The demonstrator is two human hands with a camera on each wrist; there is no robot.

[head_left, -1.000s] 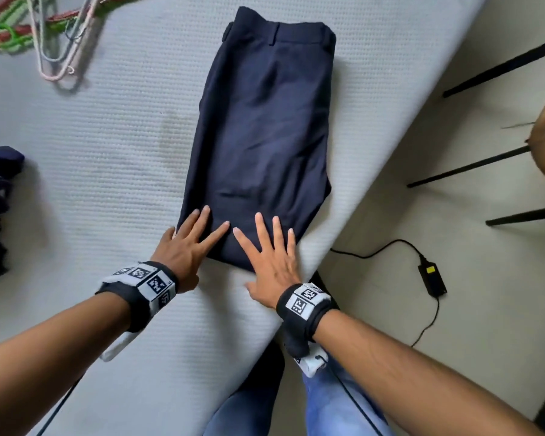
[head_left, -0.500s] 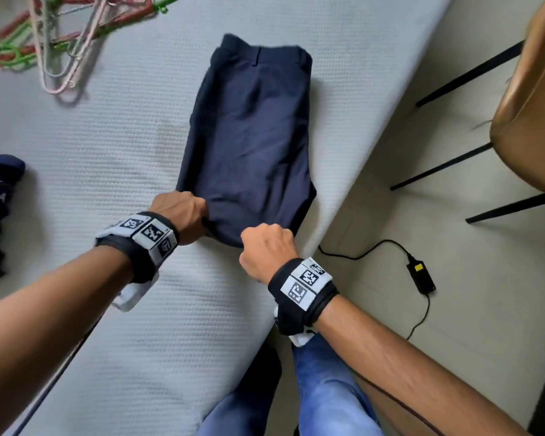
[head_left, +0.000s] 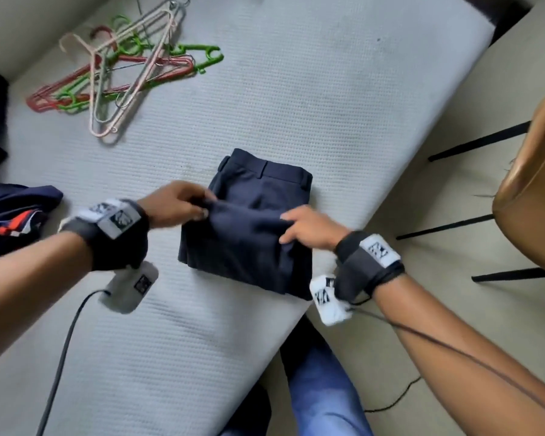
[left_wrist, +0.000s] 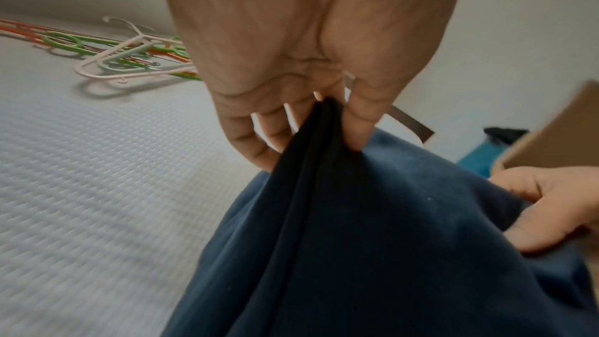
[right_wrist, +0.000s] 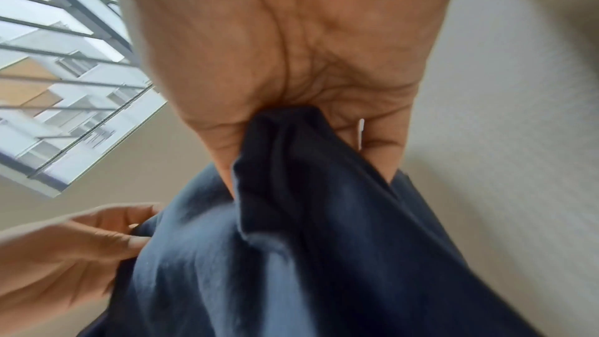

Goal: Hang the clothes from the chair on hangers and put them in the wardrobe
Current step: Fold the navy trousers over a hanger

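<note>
White mattress [head_left: 296, 89] across frame; navy trousers [head_left: 258, 196] folded at centre, soft, limp, light, best taken at doubled hem or waistband. Left hand [head_left: 173, 201] and right hand [head_left: 309, 226] each pinching hem corners. Hangers [head_left: 114, 77] upper left.

A bed with a pale, waffle-textured mattress [head_left: 296, 89] carries everything. Folded navy trousers [head_left: 258, 196] lie near its right edge, waistband at the far end. A tangle of pink, green and red hangers [head_left: 120, 77] rests toward the far left corner. A dark crumpled garment [head_left: 13, 212] lies at the left edge.
</note>
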